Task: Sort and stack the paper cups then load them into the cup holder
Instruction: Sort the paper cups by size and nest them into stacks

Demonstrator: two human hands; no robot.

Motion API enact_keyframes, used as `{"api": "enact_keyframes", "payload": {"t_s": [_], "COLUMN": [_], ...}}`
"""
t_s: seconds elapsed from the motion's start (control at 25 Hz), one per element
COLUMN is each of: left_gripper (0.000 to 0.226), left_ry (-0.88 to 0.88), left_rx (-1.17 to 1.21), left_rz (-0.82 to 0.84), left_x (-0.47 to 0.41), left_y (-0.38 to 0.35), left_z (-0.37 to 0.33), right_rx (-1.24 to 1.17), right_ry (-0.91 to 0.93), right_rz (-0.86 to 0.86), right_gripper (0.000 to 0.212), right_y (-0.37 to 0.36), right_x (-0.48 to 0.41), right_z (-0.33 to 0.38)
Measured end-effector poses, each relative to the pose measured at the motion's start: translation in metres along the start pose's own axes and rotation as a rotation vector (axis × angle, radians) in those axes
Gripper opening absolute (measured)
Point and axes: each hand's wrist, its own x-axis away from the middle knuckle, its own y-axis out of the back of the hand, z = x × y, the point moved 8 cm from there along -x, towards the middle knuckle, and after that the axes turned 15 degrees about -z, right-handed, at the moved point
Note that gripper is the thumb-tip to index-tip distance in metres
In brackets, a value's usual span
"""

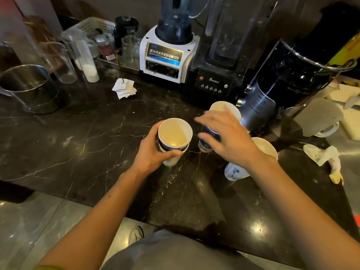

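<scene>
Stacking step, mid-way by the look of it. Left hand (153, 151) is wrapped around a short stack of cups (174, 141), at least two nested, mouth up, held at the front-middle of the dark marble counter (78, 137).

Right hand (228, 137) is over a dark blue cup (207, 140) just right of the stack, fingers spread and curling onto it. Cannot tell if the grip has closed; it reads as reaching or just touching. That cup appears to tilt.

Two loose cups remain: one upright behind the right hand (231, 108), mostly hidden, and a white cup with blue print (236, 170) partly under the right wrist.

No cup holder that I can identify in view, so loading is probably later.

Next move, as I judge it: close on the blue cup, lift it, line its base up over the stack's open mouth and drop it in straight. Left hand needs to keep the stack steady. Risk: clipping the rim and knocking the neighbouring cup.

Readable text: "Blenders" on the black blender base (213, 82). The white blender (167, 55) has a blue panel with Chinese characters, too small to read. Cup print is illegible.
</scene>
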Motion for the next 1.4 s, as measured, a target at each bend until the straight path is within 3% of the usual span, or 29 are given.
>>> {"api": "enact_keyframes", "payload": {"t_s": [0.16, 0.28, 0.36, 0.48, 0.6, 0.72, 0.88, 1.08, 1.16, 1.28, 1.32, 1.4], "left_gripper": [0.091, 0.090, 0.089, 0.086, 0.086, 0.087, 0.088, 0.091, 0.093, 0.092, 0.091, 0.093], "left_ry": [-0.010, -0.011, 0.001, 0.015, 0.013, 0.003, 0.030, 0.020, 0.016, 0.039, 0.058, 0.083], "left_rx": [-0.004, -0.015, -0.011, -0.002, 0.006, 0.005, 0.018, 0.012, 0.006, 0.010, 0.008, -0.001], "left_rz": [0.005, 0.009, 0.021, 0.034, 0.024, 0.024, -0.004, -0.010, -0.005, -0.009, -0.002, 0.052], "left_x": [0.001, 0.001, 0.001, 0.000, 0.002, 0.001, 0.002, 0.003, 0.002, 0.003, 0.004, 0.008], "left_y": [0.000, 0.000, 0.000, -0.001, -0.001, -0.007, -0.002, -0.001, -0.001, 0.001, 0.004, -0.003], "left_z": [-0.001, 0.000, 0.001, 0.001, 0.000, 0.001, 0.004, 0.001, -0.001, 0.002, 0.004, 0.007], "right_rx": [-0.132, -0.105, -0.110, -0.176, -0.182, -0.026, 0.141, 0.217, 0.208, 0.204, 0.222, 0.221], "right_ry": [0.093, 0.113, 0.127, 0.041, 0.006, -0.071, -0.178, -0.275, -0.306, -0.396, -0.402, -0.391], "right_rz": [0.199, 0.175, 0.063, -0.263, -0.493, -0.647, -0.722, -0.560, -0.353, 0.096, 0.146, 0.042], "right_gripper": [0.018, 0.013, 0.015, 0.025, 0.016, 0.014, 0.019, 0.019, 0.022, 0.021, 0.022, 0.033], "right_y": [-0.047, -0.053, -0.044, 0.009, 0.081, 0.146, 0.181, 0.159, 0.125, 0.062, 0.050, 0.054], "right_x": [-0.002, -0.001, -0.002, -0.017, -0.024, 0.004, 0.054, 0.099, 0.108, 0.120, 0.119, 0.107], "right_z": [0.033, 0.032, 0.036, 0.034, 0.021, -0.004, -0.031, -0.054, -0.063, -0.071, -0.070, -0.059]}}
